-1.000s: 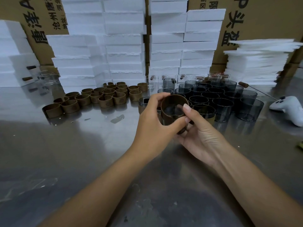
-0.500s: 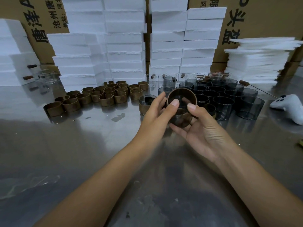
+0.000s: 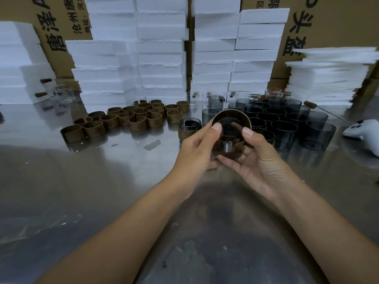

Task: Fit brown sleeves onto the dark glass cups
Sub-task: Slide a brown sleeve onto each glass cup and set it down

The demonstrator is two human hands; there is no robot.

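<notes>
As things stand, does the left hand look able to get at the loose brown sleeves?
Probably yes, once it lets go: the left hand grips the sleeved cup with the right hand, but the loose brown sleeves lie to its left across open table.

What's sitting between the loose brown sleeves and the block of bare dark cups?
In the head view, one sleeved dark cup stands there, with clear glasses behind it.

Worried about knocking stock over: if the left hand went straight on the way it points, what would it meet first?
The left hand grips the held cup; past that, likely the sleeved cup standing just beyond its fingers, though depth is unclear.
</notes>
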